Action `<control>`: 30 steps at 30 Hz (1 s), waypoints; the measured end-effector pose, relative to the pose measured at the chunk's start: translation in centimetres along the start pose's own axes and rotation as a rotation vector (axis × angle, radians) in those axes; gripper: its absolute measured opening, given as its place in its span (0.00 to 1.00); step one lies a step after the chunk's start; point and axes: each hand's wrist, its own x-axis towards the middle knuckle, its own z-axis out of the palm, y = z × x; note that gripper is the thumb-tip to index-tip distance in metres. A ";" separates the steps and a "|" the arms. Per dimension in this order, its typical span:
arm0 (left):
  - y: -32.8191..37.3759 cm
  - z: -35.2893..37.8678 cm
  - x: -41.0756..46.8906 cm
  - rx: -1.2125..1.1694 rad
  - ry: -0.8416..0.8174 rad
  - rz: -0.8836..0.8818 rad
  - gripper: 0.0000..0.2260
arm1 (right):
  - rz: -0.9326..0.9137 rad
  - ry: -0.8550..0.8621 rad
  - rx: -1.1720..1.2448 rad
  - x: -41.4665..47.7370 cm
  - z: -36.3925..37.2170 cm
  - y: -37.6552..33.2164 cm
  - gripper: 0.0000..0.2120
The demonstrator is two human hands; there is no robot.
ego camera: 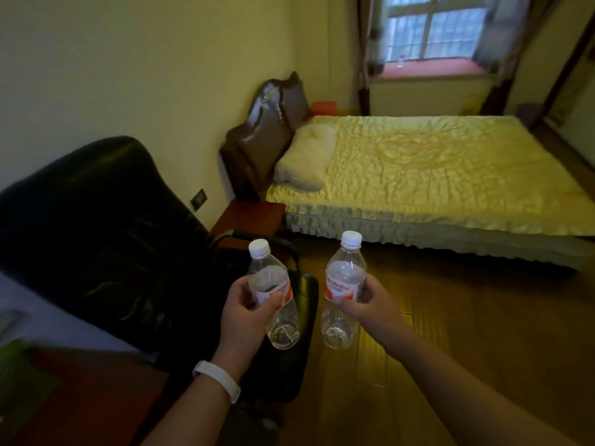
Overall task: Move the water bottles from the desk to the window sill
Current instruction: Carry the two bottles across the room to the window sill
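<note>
Each of my hands holds a clear plastic water bottle with a white cap and a red-and-white label. My left hand point(246, 312) grips the left bottle point(272, 284) around its label, above the black chair. My right hand point(370, 304) grips the right bottle point(343, 284) around its label, above the wooden floor. Both bottles are roughly upright, tilted slightly. The window sill point(431, 69) is pinkish and lies far across the room at the top. A small bottle point(401, 61) stands on it. A corner of the brown desk point(74, 391) shows at the bottom left.
A black leather office chair point(106, 239) stands close on my left. A bed with a yellow cover point(434, 175) and a pillow fills the middle, between me and the window. A small wooden nightstand point(248, 217) sits beside the bed. Wooden floor point(450, 317) runs along the bed's near side.
</note>
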 end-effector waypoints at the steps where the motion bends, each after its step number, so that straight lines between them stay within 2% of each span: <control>1: 0.3 1.6 0.5 -0.004 -0.023 0.005 0.16 | 0.001 0.027 -0.004 0.1 -1.5 0.1 0.25; 14: 2.0 20.7 9.5 -0.035 -0.398 0.043 0.19 | 0.089 0.381 0.005 2.4 -17.1 2.0 0.22; 24: 3.0 36.2 21.3 -0.136 -0.670 0.018 0.16 | 0.176 0.639 0.014 10.5 -27.3 1.4 0.21; 30: 5.1 44.6 26.8 -0.188 -0.807 0.052 0.16 | 0.166 0.800 0.012 13.5 -32.7 0.1 0.20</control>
